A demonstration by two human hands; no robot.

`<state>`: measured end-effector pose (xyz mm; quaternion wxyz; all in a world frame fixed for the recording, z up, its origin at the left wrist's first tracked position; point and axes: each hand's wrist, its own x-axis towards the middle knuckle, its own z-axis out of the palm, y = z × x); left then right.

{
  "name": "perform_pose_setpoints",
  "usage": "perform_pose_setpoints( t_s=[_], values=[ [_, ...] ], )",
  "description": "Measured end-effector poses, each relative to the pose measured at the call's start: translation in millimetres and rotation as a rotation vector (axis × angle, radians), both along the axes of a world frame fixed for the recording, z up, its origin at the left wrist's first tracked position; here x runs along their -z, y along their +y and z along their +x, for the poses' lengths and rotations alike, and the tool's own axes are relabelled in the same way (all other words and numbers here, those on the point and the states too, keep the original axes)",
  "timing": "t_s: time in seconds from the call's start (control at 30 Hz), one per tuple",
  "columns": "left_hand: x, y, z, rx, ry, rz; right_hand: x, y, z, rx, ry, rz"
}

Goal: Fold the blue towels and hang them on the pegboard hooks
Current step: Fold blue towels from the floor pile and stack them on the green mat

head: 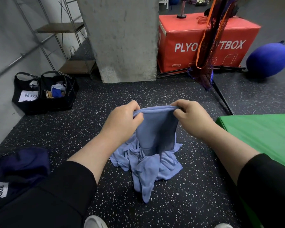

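Note:
A blue towel point(156, 129) hangs between my two hands above the speckled floor. My left hand point(122, 119) pinches its top edge on the left, and my right hand point(192, 119) pinches the same edge on the right. The towel droops down from that edge. Under it, a crumpled heap of blue towels point(148, 167) lies on the floor. No pegboard or hooks are in view.
A concrete pillar point(123, 38) stands ahead, a red plyo box point(204, 43) to its right with a netted bag point(207, 46) hanging in front. A green mat point(262, 134) lies right, two black baskets point(44, 92) left, a blue ball point(268, 60) far right.

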<state>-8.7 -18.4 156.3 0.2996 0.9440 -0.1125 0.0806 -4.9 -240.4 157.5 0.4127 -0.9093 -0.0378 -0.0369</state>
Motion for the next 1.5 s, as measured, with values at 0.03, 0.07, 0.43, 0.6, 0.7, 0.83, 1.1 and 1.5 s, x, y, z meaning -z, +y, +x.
perform_pose_setpoints(
  t_s=[0.03, 0.07, 0.43, 0.6, 0.7, 0.83, 1.1, 1.5],
  values=[
    [-1.7, 0.3, -0.3, -0.009, 0.001, -0.026, -1.5, 1.3, -1.2, -0.007, -0.006, 0.02],
    [-3.4, 0.2, -0.4, -0.012, 0.021, -0.052, -2.6, 3.1, -2.2, -0.01, -0.015, 0.039],
    [10.0, -20.2, 1.2, -0.2, 0.473, -0.356, 8.7, 18.2, -5.9, -0.064, 0.003, -0.017],
    [7.2, -27.1, -4.8, -0.314, 0.63, -0.643, 5.5, 33.6, -14.6, -0.143, -0.007, -0.149],
    [9.4, -25.4, -2.6, -0.371, 0.496, -0.642, 4.4, 44.6, -19.0, -0.162, -0.029, -0.18],
    [9.1, -27.0, -7.5, -0.356, 0.406, -0.642, 6.7, 51.7, -21.7, -0.166, -0.037, -0.175],
    [3.3, -33.1, -7.9, -0.222, 0.532, -0.808, 17.1, 34.7, -7.3, -0.075, 0.035, -0.074],
    [36.3, -19.1, 0.0, 0.167, 0.53, -0.696, -9.1, 21.7, -6.5, -0.21, 0.067, 0.153]
  ],
)
